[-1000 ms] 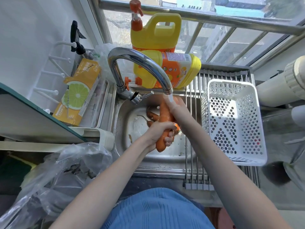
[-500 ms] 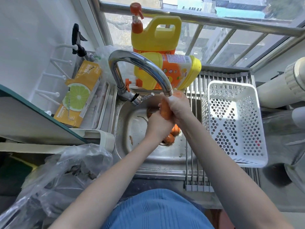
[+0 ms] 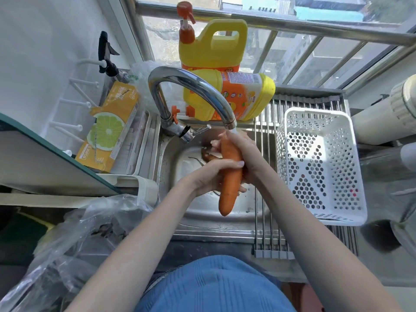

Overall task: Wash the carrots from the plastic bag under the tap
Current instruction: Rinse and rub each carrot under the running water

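Over the sink (image 3: 202, 224), both hands (left hand (image 3: 211, 176), right hand (image 3: 244, 154)) grip the carrot (image 3: 230, 176), now slid lower from the tap (image 3: 191, 86), rinsing nearly done.

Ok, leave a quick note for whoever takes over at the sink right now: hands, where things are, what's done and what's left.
Left hand: grip around the middle of the carrot.
Right hand: holds its upper part, right under the tap; water is running.
The carrot is over the sink, tip pointing down.
At least one more carrot lies in the sink behind the hands.
Plastic bag: on the counter to the left, contents unclear.
White basket: on the rack to the right, no carrots in it.
Left: finish rinsing this one, then wash the rest.
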### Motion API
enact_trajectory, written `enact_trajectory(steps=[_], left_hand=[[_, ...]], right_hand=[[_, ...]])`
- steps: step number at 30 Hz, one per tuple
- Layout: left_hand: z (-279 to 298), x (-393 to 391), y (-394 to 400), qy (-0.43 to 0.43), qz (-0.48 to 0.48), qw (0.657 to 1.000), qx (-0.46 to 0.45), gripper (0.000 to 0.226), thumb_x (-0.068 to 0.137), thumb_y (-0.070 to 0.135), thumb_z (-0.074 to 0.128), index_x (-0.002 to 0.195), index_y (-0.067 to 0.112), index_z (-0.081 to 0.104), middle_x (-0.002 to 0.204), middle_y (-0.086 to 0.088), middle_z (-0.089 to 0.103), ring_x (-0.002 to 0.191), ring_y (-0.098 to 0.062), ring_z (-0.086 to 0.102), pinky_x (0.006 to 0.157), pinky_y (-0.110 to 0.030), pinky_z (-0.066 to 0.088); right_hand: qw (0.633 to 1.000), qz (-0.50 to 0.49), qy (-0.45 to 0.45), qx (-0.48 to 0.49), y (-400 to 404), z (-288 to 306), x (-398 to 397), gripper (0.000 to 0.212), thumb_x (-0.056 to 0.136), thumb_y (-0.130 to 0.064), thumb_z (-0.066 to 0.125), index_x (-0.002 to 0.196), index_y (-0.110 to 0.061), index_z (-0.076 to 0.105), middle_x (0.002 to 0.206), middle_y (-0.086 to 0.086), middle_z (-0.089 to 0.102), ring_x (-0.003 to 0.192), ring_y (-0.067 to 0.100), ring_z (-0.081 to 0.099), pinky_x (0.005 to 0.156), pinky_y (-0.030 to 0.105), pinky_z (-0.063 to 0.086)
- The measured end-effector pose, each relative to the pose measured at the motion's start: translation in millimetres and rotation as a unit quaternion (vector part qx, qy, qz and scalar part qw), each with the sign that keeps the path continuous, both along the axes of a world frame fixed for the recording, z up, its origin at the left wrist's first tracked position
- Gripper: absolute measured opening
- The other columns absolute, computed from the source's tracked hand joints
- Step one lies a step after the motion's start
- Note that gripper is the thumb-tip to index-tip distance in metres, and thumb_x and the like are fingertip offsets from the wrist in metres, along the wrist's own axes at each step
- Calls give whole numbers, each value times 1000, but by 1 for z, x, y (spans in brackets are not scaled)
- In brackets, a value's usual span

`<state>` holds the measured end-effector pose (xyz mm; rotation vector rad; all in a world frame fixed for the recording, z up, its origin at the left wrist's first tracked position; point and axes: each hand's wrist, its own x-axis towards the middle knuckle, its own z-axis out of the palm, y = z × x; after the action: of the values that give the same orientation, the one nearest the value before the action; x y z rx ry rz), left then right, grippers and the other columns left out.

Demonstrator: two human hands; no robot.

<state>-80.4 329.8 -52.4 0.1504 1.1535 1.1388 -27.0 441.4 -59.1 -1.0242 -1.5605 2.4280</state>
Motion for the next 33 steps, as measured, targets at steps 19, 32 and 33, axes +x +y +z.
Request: enact_trajectory(steps=[19,32,33], left_hand=[[1,9,12,342,207,917,5,38,73,-9,73,96,18,61,79,10,63,64,9,60,60,-11,46],[-6,9,29,514,96,845,-110,38,77,44,53,114,34,59,99,8,69,94,-18,65,84,-41,54],[-6,6,29,506,72,852,-111,42,77,44,58,118,35,58,101,7,69,95,-18,64,85,-39,54]], right_hand=[[973,20,66,218,-27,10,29,37,93,-28,50,127,-16,56,127,1,58,119,6,54,102,18,40],[949,6,-4,314,-14,19,20,13,92,-15,64,102,-11,57,94,-6,60,88,3,56,81,21,45],[952,61,3,299,-7,18,27,23,91,-17,66,112,-15,56,106,-5,60,98,4,58,88,22,46]])
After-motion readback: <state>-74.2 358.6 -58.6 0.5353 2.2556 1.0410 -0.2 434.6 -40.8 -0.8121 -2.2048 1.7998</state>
